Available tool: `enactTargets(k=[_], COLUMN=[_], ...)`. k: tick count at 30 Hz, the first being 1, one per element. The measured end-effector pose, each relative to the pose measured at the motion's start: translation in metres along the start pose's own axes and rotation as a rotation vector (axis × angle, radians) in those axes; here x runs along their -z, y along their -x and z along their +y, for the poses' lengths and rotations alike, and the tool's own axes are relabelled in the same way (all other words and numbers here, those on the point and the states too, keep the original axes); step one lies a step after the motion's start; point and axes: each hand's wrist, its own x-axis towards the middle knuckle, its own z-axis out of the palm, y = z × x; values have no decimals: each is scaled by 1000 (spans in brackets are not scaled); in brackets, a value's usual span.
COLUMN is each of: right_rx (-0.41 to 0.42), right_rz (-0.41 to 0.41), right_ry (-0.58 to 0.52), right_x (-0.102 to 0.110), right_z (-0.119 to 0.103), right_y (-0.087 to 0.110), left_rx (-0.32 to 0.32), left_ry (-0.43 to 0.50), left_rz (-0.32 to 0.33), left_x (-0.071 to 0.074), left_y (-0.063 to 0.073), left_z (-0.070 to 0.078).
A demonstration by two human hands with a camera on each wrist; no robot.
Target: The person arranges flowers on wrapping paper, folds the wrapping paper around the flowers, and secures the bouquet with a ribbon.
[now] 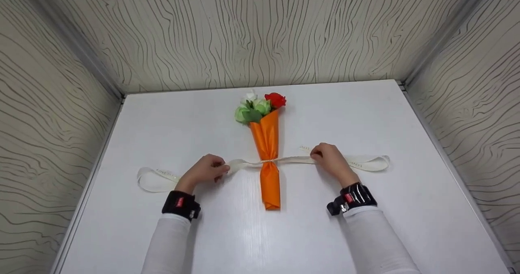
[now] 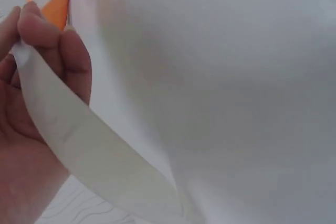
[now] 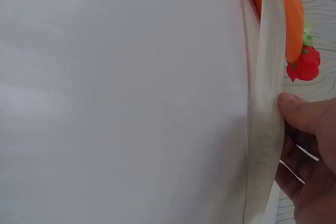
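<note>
A bouquet in orange wrapping paper [image 1: 270,186] lies on the white table, its red, white and pale green flowers [image 1: 260,105] toward the back. A cream ribbon [image 1: 292,159] with gold lettering cinches the wrap at its narrow waist and stretches out both ways. Left of the bouquet, my left hand [image 1: 206,170] pinches the ribbon between thumb and finger; in the left wrist view the ribbon's tail [image 2: 100,145] hangs down past the palm. On the other side, my right hand [image 1: 331,160] pinches the ribbon, whose lettered band [image 3: 265,145] runs along the thumb tip in the right wrist view.
The ribbon's loose ends curl into loops on the table, a left loop [image 1: 152,179] and a right loop [image 1: 375,163]. Wood-grain patterned panels [image 1: 260,34] stand behind and at both sides of the white table [image 1: 345,107].
</note>
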Motion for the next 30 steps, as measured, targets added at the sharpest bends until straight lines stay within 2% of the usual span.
enactTargets(k=[3, 9, 13, 17, 22, 26, 30], right_rx=[-21, -24, -28, 12, 11, -23, -51], right_rz=[-61, -153, -164, -169, -149, -153, -171], right_ry=[-27, -7, -58, -70, -38, -32, -29], right_x=[5, 9, 6, 5, 12, 19, 19], right_z=[6, 14, 15, 18, 23, 24, 23], right_y=[6, 22, 27, 28, 28, 27, 26], left_rx=[-20, -90, -106, -108, -138, -188, -263], left_ry=[38, 92, 93, 99, 87, 74, 117], left_rz=[-29, -136, -162, -168, -199, -272, -328], left_x=[3, 4, 6, 7, 3, -2, -6], left_y=[9, 23, 31, 37, 34, 28, 24], left_z=[-6, -12, -1, 11, 5, -1, 3])
